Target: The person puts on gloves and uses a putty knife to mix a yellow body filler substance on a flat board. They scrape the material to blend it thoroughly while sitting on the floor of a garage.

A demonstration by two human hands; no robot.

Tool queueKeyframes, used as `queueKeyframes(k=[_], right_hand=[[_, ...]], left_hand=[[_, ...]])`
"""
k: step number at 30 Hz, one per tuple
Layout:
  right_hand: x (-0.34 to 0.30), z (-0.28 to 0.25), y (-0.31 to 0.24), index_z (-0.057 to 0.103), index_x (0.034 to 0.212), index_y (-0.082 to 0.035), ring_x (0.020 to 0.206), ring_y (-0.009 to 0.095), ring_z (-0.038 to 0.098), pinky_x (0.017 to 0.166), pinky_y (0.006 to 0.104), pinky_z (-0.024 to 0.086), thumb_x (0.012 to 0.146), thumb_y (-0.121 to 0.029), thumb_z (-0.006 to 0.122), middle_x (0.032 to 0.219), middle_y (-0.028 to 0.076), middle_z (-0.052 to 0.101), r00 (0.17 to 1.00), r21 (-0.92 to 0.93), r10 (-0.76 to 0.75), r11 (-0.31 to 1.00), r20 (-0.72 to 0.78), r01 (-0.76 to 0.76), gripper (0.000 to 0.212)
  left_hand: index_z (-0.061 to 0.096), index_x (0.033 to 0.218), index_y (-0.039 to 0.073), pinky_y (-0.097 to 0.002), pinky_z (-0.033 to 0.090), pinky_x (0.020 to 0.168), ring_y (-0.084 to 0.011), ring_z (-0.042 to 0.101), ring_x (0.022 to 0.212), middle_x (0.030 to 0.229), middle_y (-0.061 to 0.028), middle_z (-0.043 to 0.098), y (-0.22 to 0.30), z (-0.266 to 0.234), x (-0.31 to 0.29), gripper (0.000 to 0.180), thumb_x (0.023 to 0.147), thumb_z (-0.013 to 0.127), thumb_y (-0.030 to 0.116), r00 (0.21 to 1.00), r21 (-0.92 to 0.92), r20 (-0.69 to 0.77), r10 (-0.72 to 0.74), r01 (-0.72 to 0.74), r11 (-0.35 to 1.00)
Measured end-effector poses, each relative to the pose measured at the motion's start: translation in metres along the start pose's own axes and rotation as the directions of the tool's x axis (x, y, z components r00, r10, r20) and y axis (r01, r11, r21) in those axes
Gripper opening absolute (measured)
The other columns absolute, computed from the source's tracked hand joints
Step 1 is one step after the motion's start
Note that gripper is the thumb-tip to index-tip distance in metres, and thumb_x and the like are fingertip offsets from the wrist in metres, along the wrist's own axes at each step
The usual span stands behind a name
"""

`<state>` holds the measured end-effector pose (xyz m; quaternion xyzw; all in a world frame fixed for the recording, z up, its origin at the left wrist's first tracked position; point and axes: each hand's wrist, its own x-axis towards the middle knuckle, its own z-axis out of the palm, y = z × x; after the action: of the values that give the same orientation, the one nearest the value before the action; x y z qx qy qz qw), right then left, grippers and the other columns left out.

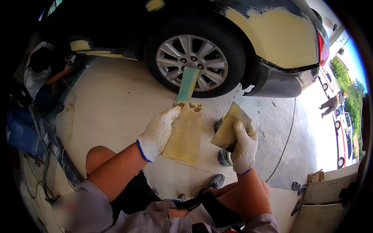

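My left hand (pixel 158 134), in a white knit glove with a blue cuff, grips a flat putty mixing board (pixel 182 136) by its upper left edge. The board is smeared yellowish, and its green handle (pixel 187 83) points away from me towards the wheel. In my right hand (pixel 245 145), gloved too, a thin square putty spreader (pixel 229 128) is pinched between thumb and fingers. Yellowish and dark smears coat the blade, which is tilted and apart from the board. Partly hidden behind the spreader and right hand stand two cans, one nearer me (pixel 224 158).
A dark car with a spoked wheel (pixel 192 58) and a large yellow filler patch (pixel 283 37) stands ahead. To the left a co-worker (pixel 40 70) crouches by the car. A cable (pixel 287 136) crosses the floor at right, near cabinets (pixel 326 194). Another person (pixel 334 101) is outside.
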<state>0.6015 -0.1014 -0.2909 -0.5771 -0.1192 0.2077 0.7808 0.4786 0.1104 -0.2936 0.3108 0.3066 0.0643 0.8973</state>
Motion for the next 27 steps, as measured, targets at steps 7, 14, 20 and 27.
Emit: queueKeyframes(k=[7,14,20,27], right_hand=[[-0.041,0.020,0.020,0.076,0.111,-0.016,0.080,0.024,0.065,0.068,0.0372,0.055,0.089,-0.016,0.072,0.095,0.002,0.066,0.230,-0.243,-0.250,-0.023,0.941,0.970,0.023],[-0.003,-0.005,-0.003,0.074,0.123,-0.017,0.089,0.031,0.065,0.079,0.0437,0.054,0.092,-0.017,0.069,0.091,0.007,0.066,0.826,-0.858,-0.273,0.003,0.494,0.514,0.031],[-0.010,0.000,0.017,0.073,0.123,-0.019,0.085,0.026,0.067,0.074,0.0386,0.056,0.087,-0.015,0.068,0.093,0.005,0.066,0.657,-0.693,-0.251,-0.094,0.711,0.714,0.037],[-0.028,0.004,-0.005,0.075,0.121,-0.014,0.082,0.026,0.066,0.069,0.0378,0.055,0.084,-0.011,0.074,0.094,0.004,0.068,0.640,-0.703,-0.443,0.030,0.628,0.710,0.037]], left_hand=[[0.068,0.125,0.002,-0.0327,0.060,0.078,-0.0172,0.073,0.090,0.109,-0.0085,0.074,-0.004,-0.034,0.030,0.030,0.107,0.057,0.024,0.998,0.344,0.055,-0.025,0.005,0.939],[0.067,0.128,-0.001,-0.0312,0.058,0.081,-0.0161,0.072,0.092,0.111,-0.0084,0.073,-0.006,-0.021,0.029,0.031,0.105,0.060,0.018,0.984,0.497,0.159,-0.073,-0.016,0.868],[0.068,0.126,-0.002,-0.0319,0.058,0.083,-0.0146,0.071,0.093,0.111,-0.0078,0.073,-0.017,-0.040,0.049,0.029,0.106,0.060,0.018,0.970,0.516,0.227,-0.083,-0.047,0.855],[0.067,0.127,0.000,-0.0321,0.058,0.081,-0.0161,0.072,0.091,0.110,-0.0079,0.074,-0.009,-0.019,0.024,0.030,0.107,0.056,0.022,0.984,0.294,0.160,-0.080,0.029,0.955]])
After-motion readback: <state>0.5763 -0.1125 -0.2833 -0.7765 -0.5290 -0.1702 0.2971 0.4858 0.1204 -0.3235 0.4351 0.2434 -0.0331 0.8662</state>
